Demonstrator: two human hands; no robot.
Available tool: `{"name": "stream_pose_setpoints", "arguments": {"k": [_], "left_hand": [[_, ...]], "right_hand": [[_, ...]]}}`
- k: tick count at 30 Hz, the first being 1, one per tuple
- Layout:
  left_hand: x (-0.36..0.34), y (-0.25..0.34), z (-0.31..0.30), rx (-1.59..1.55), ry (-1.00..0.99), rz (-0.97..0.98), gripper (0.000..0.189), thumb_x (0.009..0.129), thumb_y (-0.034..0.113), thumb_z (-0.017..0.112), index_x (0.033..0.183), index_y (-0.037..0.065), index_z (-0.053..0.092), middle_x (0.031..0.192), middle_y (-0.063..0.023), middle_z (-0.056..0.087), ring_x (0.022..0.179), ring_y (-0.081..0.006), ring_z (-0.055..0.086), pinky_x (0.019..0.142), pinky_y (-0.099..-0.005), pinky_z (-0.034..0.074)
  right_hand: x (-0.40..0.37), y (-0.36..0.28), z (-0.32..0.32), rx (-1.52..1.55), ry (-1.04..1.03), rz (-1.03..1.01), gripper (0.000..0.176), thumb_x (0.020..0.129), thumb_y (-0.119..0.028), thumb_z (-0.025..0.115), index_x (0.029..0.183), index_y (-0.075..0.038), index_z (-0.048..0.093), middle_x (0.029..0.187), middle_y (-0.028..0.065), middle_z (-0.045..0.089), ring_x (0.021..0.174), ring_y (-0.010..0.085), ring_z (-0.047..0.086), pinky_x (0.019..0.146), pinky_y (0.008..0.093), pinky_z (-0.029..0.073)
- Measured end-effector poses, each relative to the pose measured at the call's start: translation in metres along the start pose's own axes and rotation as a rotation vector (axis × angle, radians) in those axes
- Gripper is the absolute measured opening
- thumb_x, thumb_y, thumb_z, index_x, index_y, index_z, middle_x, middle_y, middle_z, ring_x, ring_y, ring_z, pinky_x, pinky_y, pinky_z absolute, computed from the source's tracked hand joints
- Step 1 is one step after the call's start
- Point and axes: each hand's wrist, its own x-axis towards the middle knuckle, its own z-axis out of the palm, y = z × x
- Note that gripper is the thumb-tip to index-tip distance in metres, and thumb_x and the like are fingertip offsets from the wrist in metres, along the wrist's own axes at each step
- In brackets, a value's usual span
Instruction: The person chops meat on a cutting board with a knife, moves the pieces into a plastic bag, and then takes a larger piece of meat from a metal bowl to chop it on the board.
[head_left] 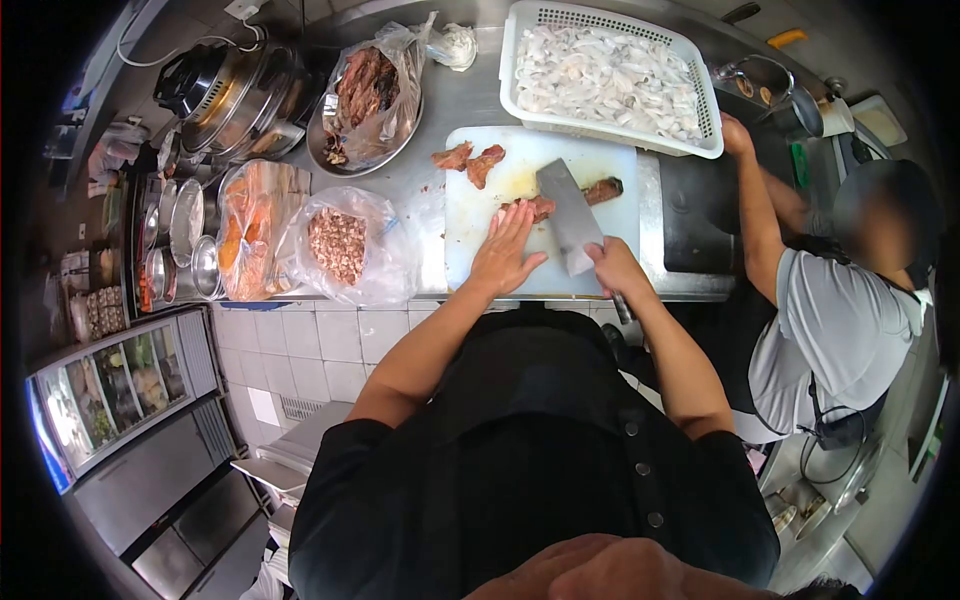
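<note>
My right hand (pixel 618 267) is wrapped round the handle of a cleaver (pixel 572 215), whose broad blade lies over the white cutting board (pixel 480 235). My left hand (pixel 507 250) rests with its fingers stretched out, the tips on a piece of cooked meat (pixel 542 207) left of the blade. To the right of the cleaver is another dark-edged chunk of meat (pixel 603 190). Two cut-off meat pieces (pixel 486 166) lie at the board's upper left. Part of the meat between hand and blade is hidden.
Behind the board stands a white basket (pixel 510 75) of pale pieces; a co-worker's hand (pixel 737 134) touches its right side. To the left are a metal bowl (pixel 398 150) with bagged meat, a bag of diced meat (pixel 338 245) and a bag with orange contents (pixel 240 240).
</note>
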Motion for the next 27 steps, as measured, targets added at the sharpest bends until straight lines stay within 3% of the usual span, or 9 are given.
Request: {"name": "stream_pose_setpoints", "arguments": {"k": [6, 12, 15, 18, 21, 24, 27], "left_hand": [[0.001, 0.001, -0.002, 0.001, -0.014, -0.004, 0.095, 0.107, 0.057, 0.055, 0.174, 0.002, 0.017, 0.182, -0.0162, 0.015, 0.169, -0.0316, 0.012, 0.138, -0.0488, 0.01], [-0.003, -0.001, -0.003, -0.001, -0.037, -0.01, 0.095, 0.107, 0.057, 0.055, 0.174, 0.003, 0.015, 0.183, -0.0158, 0.014, 0.169, -0.0316, 0.011, 0.137, -0.0491, 0.01], [0.0, -0.003, -0.001, -0.03, -0.004, -0.007, 0.096, 0.106, 0.058, 0.056, 0.174, 0.003, 0.015, 0.182, -0.0158, 0.015, 0.169, -0.032, 0.012, 0.137, -0.0504, 0.011], [-0.003, -0.015, -0.003, -0.122, -0.024, 0.028, 0.098, 0.105, 0.06, 0.056, 0.173, 0.001, 0.016, 0.182, -0.0169, 0.016, 0.169, -0.0323, 0.013, 0.137, -0.052, 0.012], [-0.014, -0.016, -0.008, -0.022, -0.028, -0.067, 0.099, 0.105, 0.061, 0.057, 0.173, 0.0, 0.017, 0.181, -0.0185, 0.017, 0.169, -0.0329, 0.015, 0.136, -0.054, 0.013], [-0.022, -0.01, -0.011, 0.046, -0.053, -0.081, 0.099, 0.104, 0.053, 0.062, 0.172, -0.003, 0.017, 0.181, -0.0226, 0.014, 0.169, -0.0359, 0.014, 0.135, -0.058, 0.013], [-0.017, -0.014, -0.014, 0.103, -0.081, -0.091, 0.102, 0.104, 0.063, 0.058, 0.172, -0.001, 0.018, 0.182, -0.0195, 0.014, 0.169, -0.0328, 0.013, 0.135, -0.0567, 0.013]], "right_hand": [[0.028, -0.018, 0.018, -0.018, 0.046, -0.029, 0.038, 0.109, -0.026, 0.058, 0.108, 0.011, 0.065, 0.07, 0.0206, 0.067, 0.043, 0.0292, 0.063, 0.044, 0.0444, 0.05], [-0.022, 0.003, 0.017, 0.021, -0.017, 0.003, 0.04, 0.11, -0.028, 0.058, 0.11, 0.011, 0.064, 0.07, 0.0195, 0.066, 0.042, 0.0285, 0.063, 0.042, 0.0446, 0.049], [0.012, -0.003, 0.032, 0.024, -0.014, -0.007, 0.04, 0.109, -0.028, 0.059, 0.11, 0.011, 0.065, 0.071, 0.0184, 0.067, 0.042, 0.0279, 0.062, 0.041, 0.0426, 0.049], [0.018, -0.007, 0.039, 0.022, 0.007, -0.003, 0.039, 0.109, -0.028, 0.059, 0.111, 0.01, 0.065, 0.071, 0.0176, 0.067, 0.042, 0.0275, 0.062, 0.041, 0.0421, 0.049], [0.019, -0.01, 0.035, 0.052, 0.01, -0.006, 0.038, 0.11, -0.028, 0.059, 0.11, 0.01, 0.065, 0.071, 0.0172, 0.066, 0.043, 0.0272, 0.062, 0.041, 0.0423, 0.049], [0.002, -0.001, 0.03, 0.079, -0.046, -0.016, 0.037, 0.11, -0.027, 0.058, 0.11, 0.009, 0.065, 0.071, 0.0166, 0.066, 0.043, 0.0262, 0.062, 0.041, 0.0417, 0.049], [-0.012, 0.006, 0.023, 0.083, -0.102, 0.001, 0.036, 0.111, -0.026, 0.057, 0.111, 0.009, 0.065, 0.069, 0.0152, 0.065, 0.041, 0.0243, 0.06, 0.04, 0.0404, 0.048]]}}
